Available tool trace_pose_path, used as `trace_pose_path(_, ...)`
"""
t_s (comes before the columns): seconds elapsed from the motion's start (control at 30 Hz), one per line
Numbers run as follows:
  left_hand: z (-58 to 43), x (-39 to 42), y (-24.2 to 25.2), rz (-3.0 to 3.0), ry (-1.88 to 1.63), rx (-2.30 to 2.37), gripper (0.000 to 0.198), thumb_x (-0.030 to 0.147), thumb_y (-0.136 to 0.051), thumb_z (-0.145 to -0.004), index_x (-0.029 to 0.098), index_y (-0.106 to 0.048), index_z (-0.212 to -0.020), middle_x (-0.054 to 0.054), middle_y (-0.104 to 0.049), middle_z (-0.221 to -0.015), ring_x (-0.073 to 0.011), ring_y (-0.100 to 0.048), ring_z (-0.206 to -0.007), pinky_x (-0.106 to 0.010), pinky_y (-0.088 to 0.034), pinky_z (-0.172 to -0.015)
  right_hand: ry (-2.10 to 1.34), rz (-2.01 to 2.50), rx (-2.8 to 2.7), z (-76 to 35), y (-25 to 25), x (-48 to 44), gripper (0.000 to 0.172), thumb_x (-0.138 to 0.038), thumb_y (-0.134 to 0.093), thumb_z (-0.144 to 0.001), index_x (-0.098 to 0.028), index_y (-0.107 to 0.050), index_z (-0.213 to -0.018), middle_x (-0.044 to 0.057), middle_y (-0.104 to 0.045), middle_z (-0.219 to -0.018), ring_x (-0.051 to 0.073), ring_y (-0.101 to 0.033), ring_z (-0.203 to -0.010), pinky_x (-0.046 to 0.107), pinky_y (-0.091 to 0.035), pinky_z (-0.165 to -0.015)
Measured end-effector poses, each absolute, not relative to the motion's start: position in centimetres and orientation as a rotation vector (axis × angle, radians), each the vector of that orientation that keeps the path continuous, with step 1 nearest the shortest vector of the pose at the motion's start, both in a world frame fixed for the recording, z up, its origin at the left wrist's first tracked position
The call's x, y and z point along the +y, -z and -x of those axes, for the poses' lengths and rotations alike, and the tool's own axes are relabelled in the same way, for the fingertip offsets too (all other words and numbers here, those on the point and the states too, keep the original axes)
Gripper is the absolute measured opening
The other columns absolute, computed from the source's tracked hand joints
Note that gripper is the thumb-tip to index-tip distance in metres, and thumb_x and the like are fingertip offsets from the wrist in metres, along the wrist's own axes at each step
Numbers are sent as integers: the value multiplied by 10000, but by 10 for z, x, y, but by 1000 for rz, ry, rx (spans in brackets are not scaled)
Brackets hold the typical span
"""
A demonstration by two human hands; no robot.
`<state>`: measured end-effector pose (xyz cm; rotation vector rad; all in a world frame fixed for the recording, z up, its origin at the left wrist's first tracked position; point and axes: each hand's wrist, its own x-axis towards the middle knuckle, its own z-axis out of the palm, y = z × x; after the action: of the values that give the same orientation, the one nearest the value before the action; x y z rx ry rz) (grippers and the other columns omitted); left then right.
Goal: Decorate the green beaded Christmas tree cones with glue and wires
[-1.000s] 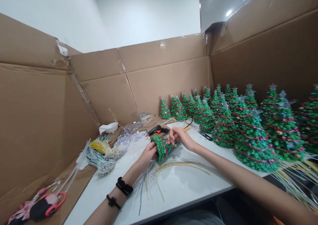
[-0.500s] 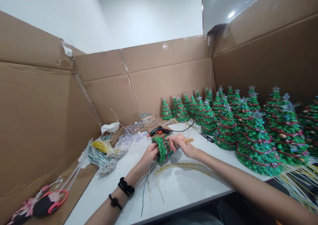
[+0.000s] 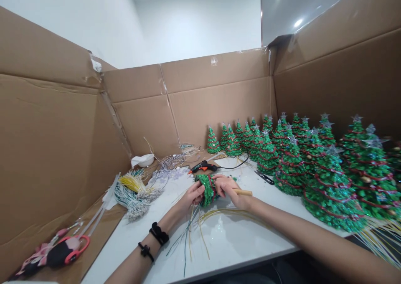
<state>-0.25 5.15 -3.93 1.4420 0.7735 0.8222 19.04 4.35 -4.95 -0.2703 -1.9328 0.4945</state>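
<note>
A small green Christmas tree (image 3: 207,197) with a red garland lies on its side over the white table, its base toward the left. My left hand (image 3: 194,193) is closed around the base end, where green and yellow wires (image 3: 188,238) trail out onto the table. My right hand (image 3: 228,188) is closed on a tool with a tan wooden handle (image 3: 243,192); its working end is hidden at the tree. The right fingers touch or nearly touch the tree's upper side.
A black and orange glue gun (image 3: 203,166) lies just behind the tree. Black snips (image 3: 265,177) rest to the right, before many finished-looking trees (image 3: 290,167) with stars. Bundled wires (image 3: 133,196) and a white scoop (image 3: 143,160) are at left. Cardboard walls (image 3: 219,104) enclose the table.
The view has shifted slightly, so the scene sits a little lower and farther right. My right hand has turned a bit on the tool; both hands keep their hold.
</note>
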Motion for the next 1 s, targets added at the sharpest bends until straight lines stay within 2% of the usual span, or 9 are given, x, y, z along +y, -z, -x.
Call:
trace_pose_path(0.2,1,51,43,-1363,-879,731,505,466,-703,-678,158,-580,-1060,44,-431,-643,-38,-220,-482,-218,-127,-455,-483,291,-1923,-187,49,39,479,-386,-150,-964,-206,-359,-573,-31,-395,-547,127,-401,-547,398,-342,-936)
trace_pose_path(0.33,1,49,43,-1328,-881,698,444,418,-689,-714,156,-586,-1058,51,-396,-637,-32,-198,-482,-203,-121,-445,-485,301,-1923,-187,45,35,484,-413,-144,-959,-209,-341,-567,-28,-392,-551,129,-393,-546,393,-353,-917)
trace_pose_path(0.5,-2,46,38,-1303,-884,678,448,410,-719,-679,147,-601,-1021,51,-392,-630,-28,-167,-472,-209,-99,-436,-482,312,-1921,-187,45,35,490,-422,-147,-958,-210,-346,-564,-32,-383,-539,130,-390,-538,404,-347,-930)
trace_pose_path(0.73,-1,45,35,-1323,-870,687,412,400,-711,-694,140,-596,-992,34,-437,-663,-30,-223,-481,-214,-124,-441,-500,308,-1915,-186,48,38,487,-427,-157,-959,-208,-368,-579,-31,-397,-541,133,-403,-543,403,-339,-934)
trace_pose_path(0.8,0,46,36,-1342,-867,692,400,404,-709,-694,142,-596,-975,33,-447,-674,-29,-232,-482,-214,-131,-444,-529,321,-1895,-187,50,37,450,-423,-181,-959,-204,-433,-657,-37,-402,-542,134,-405,-535,392,-369,-875)
trace_pose_path(0.87,0,46,36,-1355,-868,695,400,417,-706,-693,145,-595,-966,30,-458,-688,-30,-239,-485,-214,-133,-447,-596,365,-1865,-187,52,36,390,-428,-212,-955,-197,-484,-797,-38,-405,-554,137,-400,-523,340,-408,-715)
trace_pose_path(0.93,0,46,35,-1364,-863,697,407,430,-703,-692,145,-593,-961,29,-460,-688,-32,-239,-485,-216,-131,-448,-662,407,-1840,-188,53,34,360,-441,-231,-950,-191,-485,-903,-35,-400,-568,141,-393,-522,289,-368,-570)
trace_pose_path(1.0,0,45,34,-1369,-860,704,418,443,-700,-690,143,-588,-959,33,-452,-668,-35,-234,-482,-219,-130,-448,-692,426,-1831,-189,55,33,345,-445,-240,-947,-192,-474,-939,-35,-386,-573,145,-384,-528,272,-329,-527)
